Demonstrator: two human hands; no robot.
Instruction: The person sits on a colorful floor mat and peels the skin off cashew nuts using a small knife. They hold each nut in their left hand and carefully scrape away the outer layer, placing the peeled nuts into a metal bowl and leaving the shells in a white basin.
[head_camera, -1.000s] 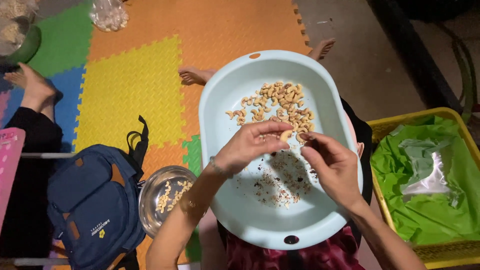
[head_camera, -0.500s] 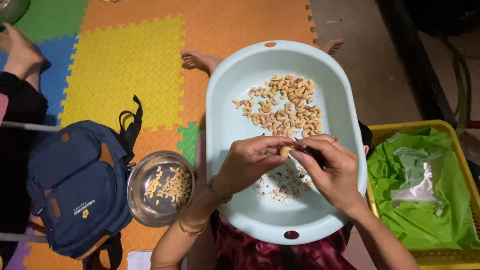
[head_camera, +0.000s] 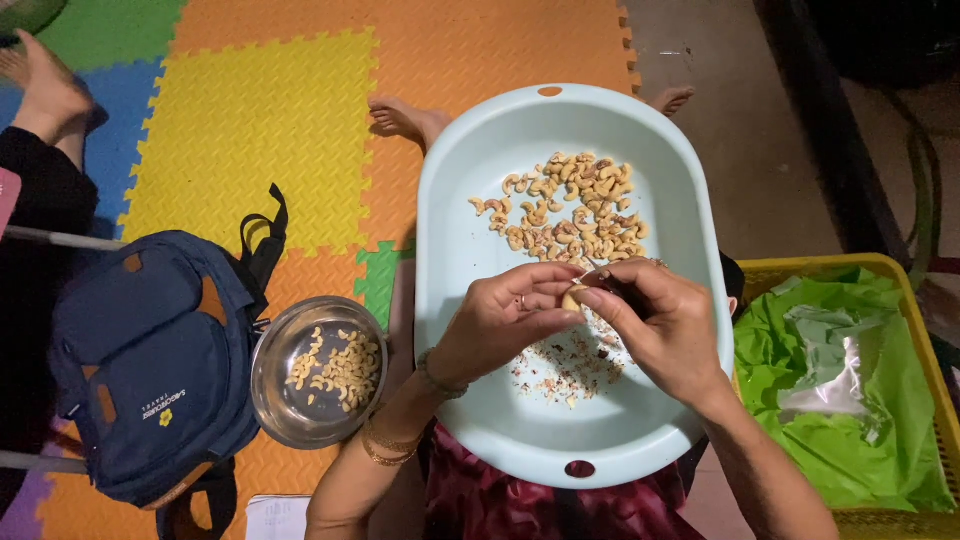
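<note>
Head view looked straight down on my lap, where a pale blue basin (head_camera: 455, 260) sat with both hands meeting over its middle. The left hand (head_camera: 505, 320) and the right hand (head_camera: 665, 325) pinched one cashew (head_camera: 573, 298) between them, fingertips of each closed narrowly on it from opposite sides. The nut lay right at the meeting of the two grips, no nearer one hand than the other, and too covered for me to tell how its long side ran. Beyond the hands, toward the far rim, lay the heap of cashews (head_camera: 570, 210); just under the hands, on the near side, a scatter of skin flakes (head_camera: 565, 365) covered the basin floor. A steel bowl (head_camera: 275, 385) holding more nuts stood left of the basin, touching a blue backpack (head_camera: 140, 350). A yellow crate (head_camera: 800, 265) with green plastic sat to my right.
</note>
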